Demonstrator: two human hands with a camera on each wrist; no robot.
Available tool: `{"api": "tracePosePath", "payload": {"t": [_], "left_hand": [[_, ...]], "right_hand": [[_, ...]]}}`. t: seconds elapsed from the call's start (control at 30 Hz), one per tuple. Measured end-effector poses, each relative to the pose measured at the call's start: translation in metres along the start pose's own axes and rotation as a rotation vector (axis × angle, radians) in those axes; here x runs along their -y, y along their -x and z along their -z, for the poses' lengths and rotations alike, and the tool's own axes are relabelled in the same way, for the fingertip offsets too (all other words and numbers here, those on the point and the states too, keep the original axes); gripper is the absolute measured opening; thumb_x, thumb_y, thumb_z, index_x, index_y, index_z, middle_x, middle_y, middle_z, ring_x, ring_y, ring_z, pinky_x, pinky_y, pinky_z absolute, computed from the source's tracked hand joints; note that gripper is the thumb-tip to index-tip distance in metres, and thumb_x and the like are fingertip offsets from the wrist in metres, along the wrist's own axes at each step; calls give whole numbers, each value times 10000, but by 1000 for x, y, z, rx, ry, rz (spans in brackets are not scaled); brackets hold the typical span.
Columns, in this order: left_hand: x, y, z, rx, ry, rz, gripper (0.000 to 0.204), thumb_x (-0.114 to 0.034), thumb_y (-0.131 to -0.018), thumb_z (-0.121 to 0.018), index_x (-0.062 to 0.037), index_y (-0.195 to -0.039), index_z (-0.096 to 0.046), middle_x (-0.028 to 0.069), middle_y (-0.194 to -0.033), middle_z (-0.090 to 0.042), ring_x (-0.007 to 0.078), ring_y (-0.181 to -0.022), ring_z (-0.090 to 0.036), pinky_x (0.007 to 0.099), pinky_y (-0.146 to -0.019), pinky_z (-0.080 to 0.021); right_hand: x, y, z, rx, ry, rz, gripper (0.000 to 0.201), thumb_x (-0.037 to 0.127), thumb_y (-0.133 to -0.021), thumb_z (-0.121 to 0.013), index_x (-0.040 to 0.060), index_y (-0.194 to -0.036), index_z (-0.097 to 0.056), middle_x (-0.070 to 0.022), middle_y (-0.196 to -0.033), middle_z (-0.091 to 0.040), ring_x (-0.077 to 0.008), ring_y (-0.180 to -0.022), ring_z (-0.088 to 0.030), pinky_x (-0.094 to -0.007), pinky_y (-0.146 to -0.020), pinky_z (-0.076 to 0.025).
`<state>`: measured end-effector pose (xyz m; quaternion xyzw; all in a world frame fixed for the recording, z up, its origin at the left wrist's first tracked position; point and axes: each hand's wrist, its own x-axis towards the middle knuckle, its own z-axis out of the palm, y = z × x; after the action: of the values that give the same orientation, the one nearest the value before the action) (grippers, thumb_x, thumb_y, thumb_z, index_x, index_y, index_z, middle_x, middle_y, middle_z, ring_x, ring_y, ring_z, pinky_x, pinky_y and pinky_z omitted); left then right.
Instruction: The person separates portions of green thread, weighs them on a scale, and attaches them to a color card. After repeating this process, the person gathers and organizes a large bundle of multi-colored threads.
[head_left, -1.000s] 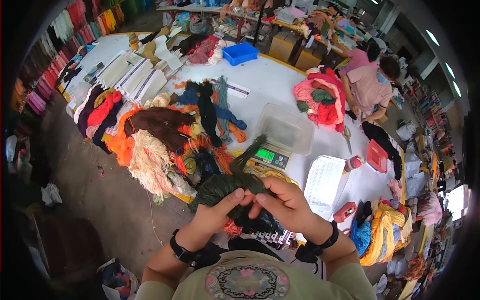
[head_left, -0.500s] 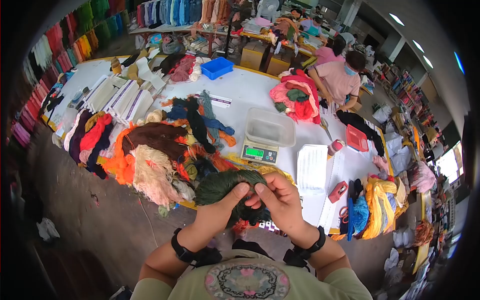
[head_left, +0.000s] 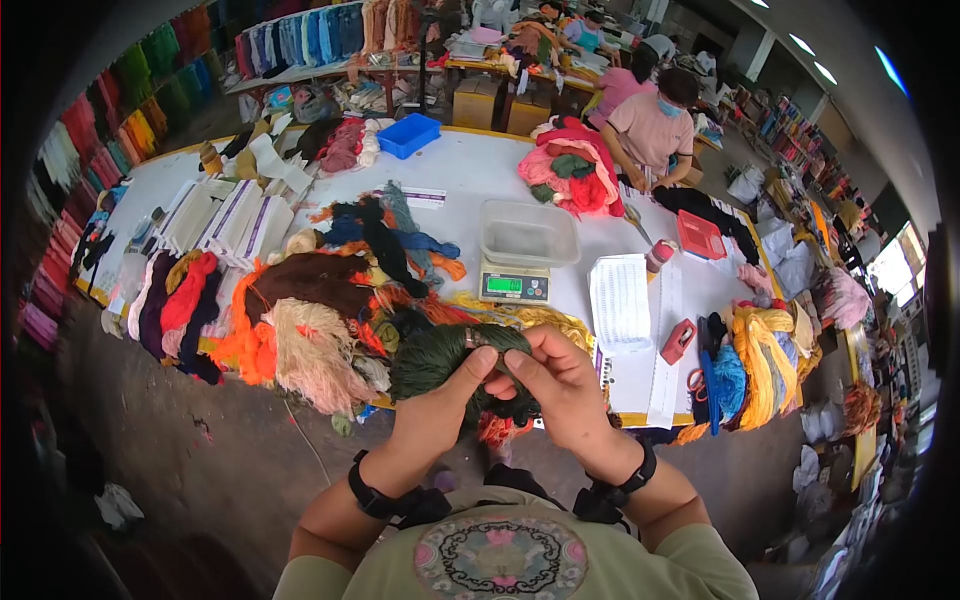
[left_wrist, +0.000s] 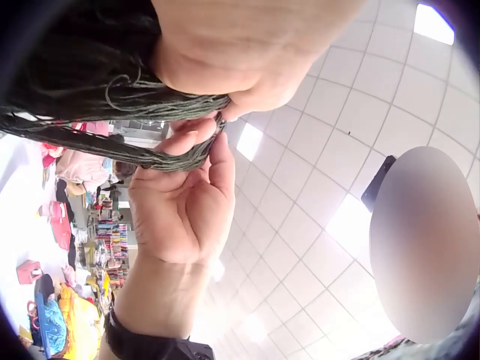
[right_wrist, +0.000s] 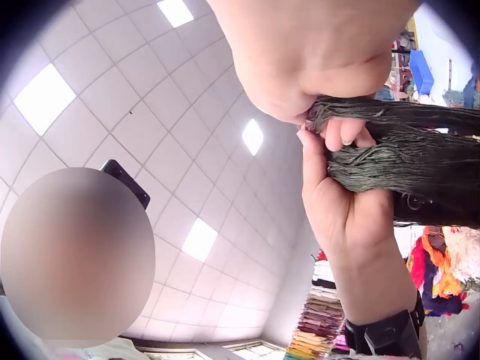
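Observation:
A dark green yarn hank (head_left: pixel 432 362) is held up in front of the shirt, near the table's front edge. The left hand (head_left: pixel 440 410) grips it, thumb along its near side. Beside it the right hand (head_left: pixel 562 395) pinches yarn at the hank's looped end, the two thumb tips close together. From the left wrist, strands (left_wrist: pixel 112 142) run to the fingers of the right hand (left_wrist: pixel 184 206). The right wrist view has the left hand (right_wrist: pixel 352 210) curled round the thick green bundle (right_wrist: pixel 375 161). Some fingers are hidden behind the yarn.
Beyond the hands a scale (head_left: pixel 515 284) carries a clear plastic tub (head_left: pixel 528 232). Mixed yarn (head_left: pixel 310 285) is heaped at left; printed sheets (head_left: pixel 620 300), a red tape holder (head_left: pixel 678 341) and yellow yarn (head_left: pixel 762 350) lie at right. A masked person (head_left: pixel 650 135) stands across the table.
The head view has shifted, showing more of the room ahead. The loose green tail that stuck up over the scale has come down to the hank, and both hands still hold the yarn.

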<state>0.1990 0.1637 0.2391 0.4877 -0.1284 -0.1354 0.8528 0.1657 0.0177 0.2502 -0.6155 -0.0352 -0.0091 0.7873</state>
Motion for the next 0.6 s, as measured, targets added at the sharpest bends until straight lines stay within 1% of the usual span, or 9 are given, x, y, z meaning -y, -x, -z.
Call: {"api": "tracePosePath", "payload": {"t": [0.17, 0.2, 0.23, 0.27, 0.33, 0.37, 0.4, 0.47, 0.6], "left_hand": [[0, -2, 0, -6, 85, 35, 160, -100, -921, -583, 34, -1003, -617, 79, -920, -659, 122, -772, -609, 276, -716, -513], [-6, -2, 0, 27, 61, 21, 163, -75, -918, -567, 40, -1024, -614, 104, -981, -658, 141, -829, -613, 288, -737, -516], [-8, -1, 1, 59, 38, 10, 173, -50, -915, -551, 46, -1046, -610, 129, -1042, -657, 160, -886, -617, 300, -758, -519], [-2, -2, 10, 64, -59, -84, 164, -62, -912, -521, 30, -1021, -601, 77, -950, -633, 161, -828, -584, 302, -684, -508], [-16, -9, 41, 374, 755, 366, 164, -145, -941, -499, -20, -989, -593, -1, -755, -507, 116, -641, -471, 249, -536, -433], [-23, -4, 60, 306, 741, 380, 179, -199, -949, -500, -40, -954, -583, -17, -709, -421, 100, -587, -393, 228, -486, -370], [-29, 3, 81, 238, 726, 396, 210, -253, -958, -501, -60, -918, -573, -34, -663, -335, 84, -533, -314, 208, -436, -308], [-42, 13, 130, 157, 601, 381, 256, -281, -977, -473, -61, -882, -563, -39, -665, -339, 59, -523, -307, 186, -410, -277], [-77, 18, 235, 10, 585, 323, 263, -236, -1015, -362, -24, -934, -497, -23, -675, -337, 72, -518, -305, 202, -410, -281]], "right_hand": [[3, 1, 3, -76, -296, -90, 122, 151, -967, -495, 44, -1004, -542, -55, -954, -652, -122, -843, -633, -262, -732, -525], [3, 0, 5, -80, -371, -115, 126, 166, -969, -485, 60, -997, -547, -57, -968, -658, -127, -866, -627, -271, -736, -519], [8, -1, 2, -140, -497, -179, 137, 211, -969, -496, 90, -960, -561, -11, -840, -614, -120, -815, -590, -279, -703, -496], [5, -1, 11, -153, -503, -185, 137, 211, -969, -496, 90, -960, -561, -11, -840, -614, -120, -815, -590, -279, -703, -496], [-2, 6, 44, 52, -699, -136, 140, 234, -958, -531, 101, -931, -565, 39, -710, -487, -96, -709, -521, -257, -645, -460], [3, 11, 56, 38, -688, -146, 144, 246, -951, -547, 116, -892, -560, 64, -641, -345, -65, -602, -404, -228, -587, -401], [-4, 18, 83, 34, -693, -160, 134, 232, -949, -553, 118, -878, -548, 75, -623, -335, -45, -544, -323, -208, -527, -314], [-14, 34, 136, -233, -545, -215, 127, 214, -944, -554, 107, -875, -540, 79, -613, -312, -38, -505, -279, -205, -468, -240], [-34, 84, 252, -610, -549, -254, 150, 230, -964, -517, 92, -906, -530, 82, -591, -306, -34, -468, -234, -196, -416, -187]]}}
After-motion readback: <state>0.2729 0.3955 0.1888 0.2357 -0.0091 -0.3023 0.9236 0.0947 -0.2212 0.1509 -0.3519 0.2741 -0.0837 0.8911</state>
